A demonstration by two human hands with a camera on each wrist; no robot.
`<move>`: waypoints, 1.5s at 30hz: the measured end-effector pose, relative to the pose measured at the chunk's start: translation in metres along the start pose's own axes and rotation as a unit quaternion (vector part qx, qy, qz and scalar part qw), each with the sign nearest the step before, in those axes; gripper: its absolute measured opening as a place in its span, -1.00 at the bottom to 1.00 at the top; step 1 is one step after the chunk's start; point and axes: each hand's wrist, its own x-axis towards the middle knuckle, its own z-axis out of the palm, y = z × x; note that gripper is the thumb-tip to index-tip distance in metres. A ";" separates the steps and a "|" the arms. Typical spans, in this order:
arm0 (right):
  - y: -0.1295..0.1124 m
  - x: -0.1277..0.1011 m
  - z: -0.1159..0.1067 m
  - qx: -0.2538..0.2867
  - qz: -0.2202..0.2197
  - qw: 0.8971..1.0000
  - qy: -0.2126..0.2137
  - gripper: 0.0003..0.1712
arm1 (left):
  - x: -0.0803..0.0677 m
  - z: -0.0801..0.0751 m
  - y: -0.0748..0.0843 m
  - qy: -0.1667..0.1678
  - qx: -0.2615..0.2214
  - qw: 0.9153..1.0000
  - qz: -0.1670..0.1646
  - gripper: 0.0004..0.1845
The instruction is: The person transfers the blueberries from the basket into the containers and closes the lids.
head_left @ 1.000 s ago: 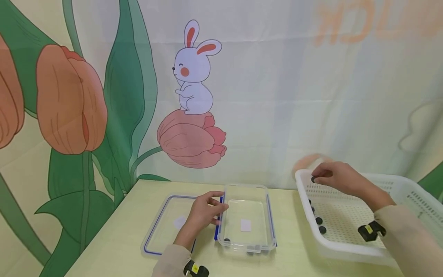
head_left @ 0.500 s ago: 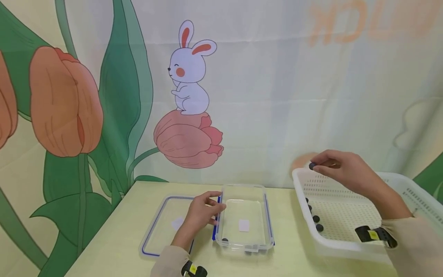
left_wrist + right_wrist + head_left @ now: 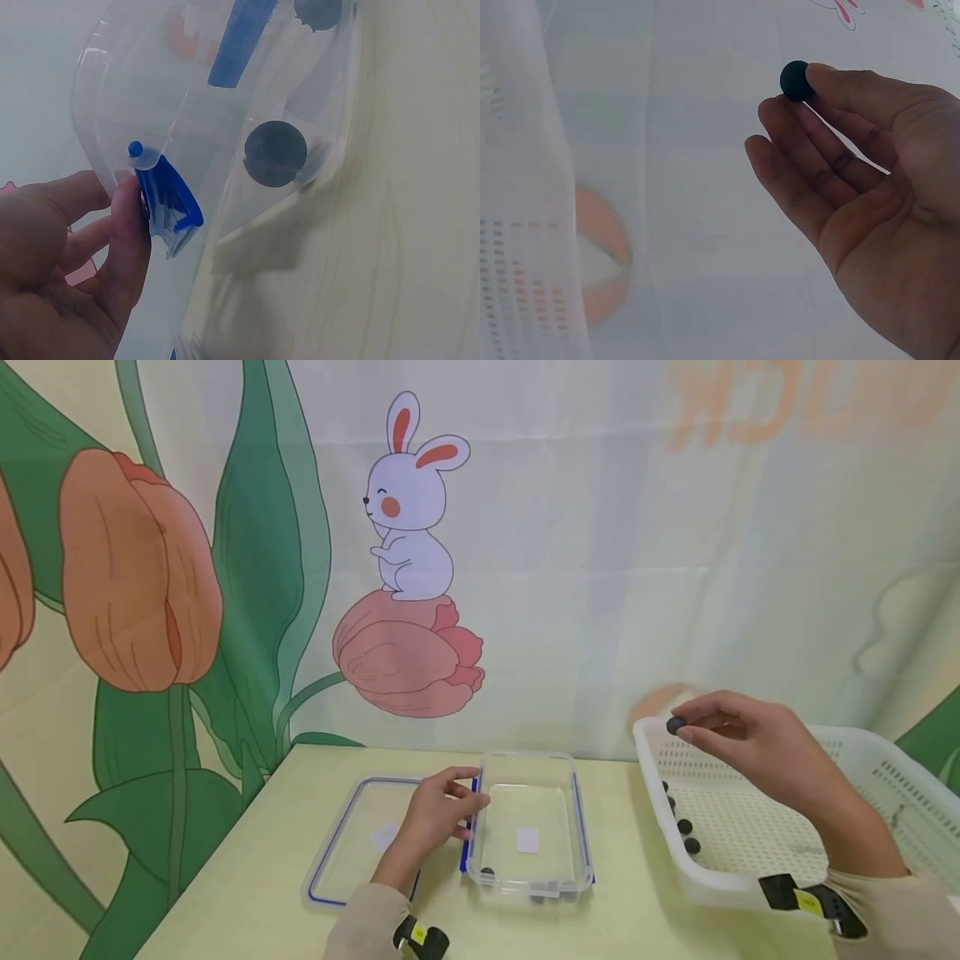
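Note:
In the head view my right hand (image 3: 772, 760) pinches a small dark ball (image 3: 675, 726) between thumb and fingertips, near the left rim of a white perforated basket (image 3: 720, 893). The right wrist view shows the same ball (image 3: 796, 81) at the fingertips. My left hand (image 3: 433, 817) grips the left side of a clear plastic food container (image 3: 536, 814), thumb over the rim and fingers outside beside a blue latch (image 3: 169, 195). At the container's near end lie a few dark balls (image 3: 276, 154).
A clear lid (image 3: 330, 860) with a blue seal lies flat left of the container, partly behind my left forearm. Several more dark balls (image 3: 692, 845) line the basket's left side. Behind the table (image 3: 622, 852) hangs a printed cloth (image 3: 562, 568).
My right hand has lifted the dark ball from inside the basket to about its rim. The left hand keeps its hold on the container, which has not moved.

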 end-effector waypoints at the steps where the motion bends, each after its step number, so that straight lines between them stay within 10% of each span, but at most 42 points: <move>1: -0.001 -0.001 0.002 0.005 -0.001 1.000 0.000 -0.79 | 0.000 0.000 0.000 0.001 0.002 1.000 -0.001 -0.45; 45: -0.033 -0.013 0.104 0.086 -0.085 0.981 -0.152 -0.80 | 0.003 0.001 0.001 0.002 0.015 1.000 -0.008 -0.43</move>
